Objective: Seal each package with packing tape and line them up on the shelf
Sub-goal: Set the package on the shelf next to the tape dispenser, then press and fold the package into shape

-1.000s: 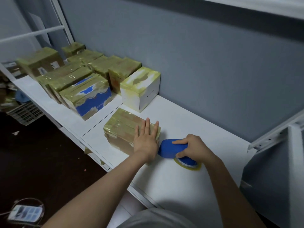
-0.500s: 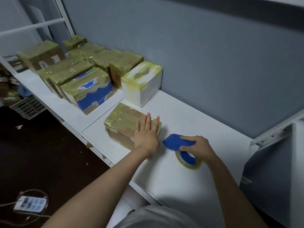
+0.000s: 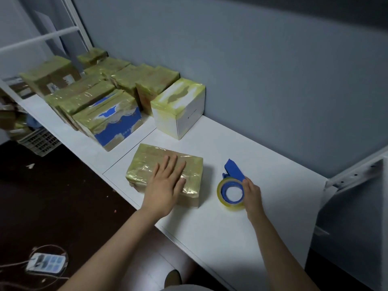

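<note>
Dim, cool light leaves the floor (image 3: 63, 196) at lower left nearly black, casts a soft shadow right of the package (image 3: 147, 162), glints off its top; wide-angle edges bend and blur.

Nothing here is showing sharply enough to be read. Well beyond the fingers (image 3: 171, 164) of the left hand (image 3: 165, 185), the blue-and-white package (image 3: 117, 131) is carrying a short line of pale characters on its blue side, but they are blurring into specks. Farther past those fingers, the brown package (image 3: 50, 74) is bearing white stickers with print too small to make out, and the white box (image 3: 190, 114) is showing only a faint mark.
</note>
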